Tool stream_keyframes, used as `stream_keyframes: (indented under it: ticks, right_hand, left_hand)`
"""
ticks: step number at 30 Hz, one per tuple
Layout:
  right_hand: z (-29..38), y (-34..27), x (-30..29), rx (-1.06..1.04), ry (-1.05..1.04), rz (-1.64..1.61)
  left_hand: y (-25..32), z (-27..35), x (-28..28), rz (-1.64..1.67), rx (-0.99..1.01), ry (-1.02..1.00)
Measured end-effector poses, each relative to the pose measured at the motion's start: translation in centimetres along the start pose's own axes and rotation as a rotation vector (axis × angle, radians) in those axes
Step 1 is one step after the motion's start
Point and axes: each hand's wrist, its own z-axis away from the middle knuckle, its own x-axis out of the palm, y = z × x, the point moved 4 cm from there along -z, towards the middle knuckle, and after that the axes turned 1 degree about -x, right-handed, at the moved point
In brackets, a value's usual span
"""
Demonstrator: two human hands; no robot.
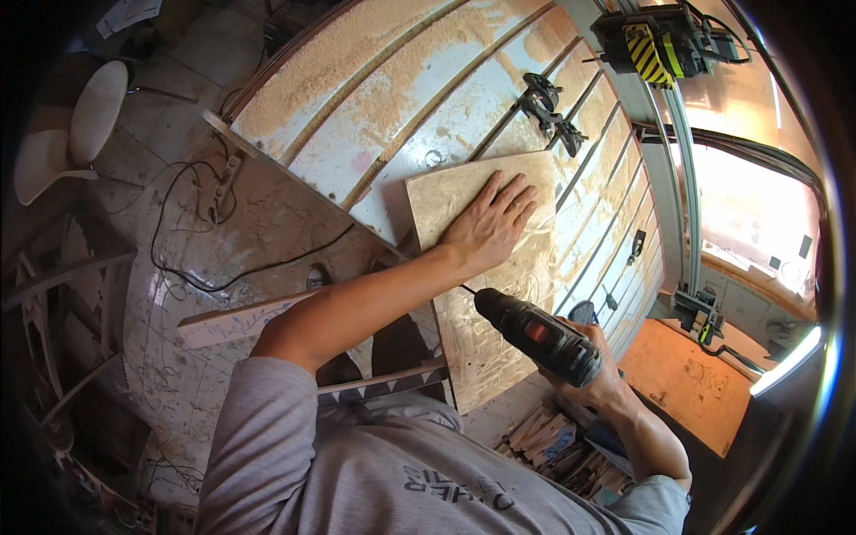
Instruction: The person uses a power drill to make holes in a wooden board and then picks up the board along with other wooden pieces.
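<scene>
A wooden board [478, 364] with carved or scratched curved lines lies partly on the slotted machine table and juts out past its edge towards me. My left hand [491, 227] is spread flat on the board's upper part, fingers a little apart. In my right hand [598, 378] I grip a black cordless drill [535, 334]. Its thin bit [469, 289] points towards the board's left side, below my left forearm. Whether the tip touches the wood I cannot tell.
Sawdust covers much of the slotted table [408, 150]. Black clamps [552, 114] stand beyond the board. A machine head with striped markings [645, 53] hangs at upper right. A cable [257, 271] and a power strip [224, 187] lie at left. Wood offcuts [542, 435] are piled below.
</scene>
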Motion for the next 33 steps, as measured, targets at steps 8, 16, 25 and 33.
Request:
stream_keyframes:
  ticks: [8, 16, 25, 33]
  right_hand:
    - [-0.7, -0.7, -0.6, -0.014, -0.071, 0.040]
    - [-1.5, -1.3, -1.1, -0.049, -0.118, 0.059]
    - [-2.2, -0.7, -1.1, -0.164, -0.109, 0.086]
    - [-2.9, -2.7, -2.4, -0.259, -0.198, 0.426]
  left_hand:
    - [0.1, 0.1, 0.0, 0.008, -0.006, 0.001]
    - [0.1, 0.2, -0.1, -0.013, -0.010, 0.006]
    - [0.1, 0.3, -0.3, -0.018, -0.009, 0.015]
    - [0.2, 0.3, 0.0, 0.011, -0.024, 0.029]
